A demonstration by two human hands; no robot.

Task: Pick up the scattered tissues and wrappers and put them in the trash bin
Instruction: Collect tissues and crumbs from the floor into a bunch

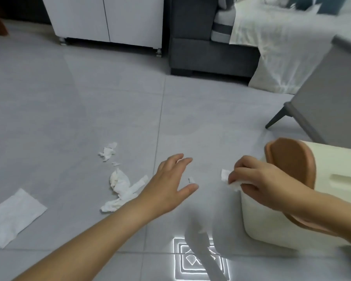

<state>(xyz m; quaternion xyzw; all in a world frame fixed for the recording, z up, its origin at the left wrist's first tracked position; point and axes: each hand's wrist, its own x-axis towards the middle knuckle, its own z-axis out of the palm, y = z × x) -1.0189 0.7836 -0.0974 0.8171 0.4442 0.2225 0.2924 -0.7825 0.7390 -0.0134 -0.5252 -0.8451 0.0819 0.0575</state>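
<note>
Tissue, thin white crumpled paper (230,180), sat clenched in the right hand's (255,179) grip beside the cream plastic trash bin (332,199); the left hand (170,185), released, hovered over similar feather-light, tear-prone scraps (123,186) best pinched whole.

The floor (89,98) is smooth grey tile, glossy enough to mirror a ceiling light near the front. The scattered tissues (123,187) are soft, crumpled white paper. The trash bin (292,226) at right looks like matt cream plastic with a smooth brown lid (292,161). The far sofa (211,53) is dark grey woven cloth.
</note>
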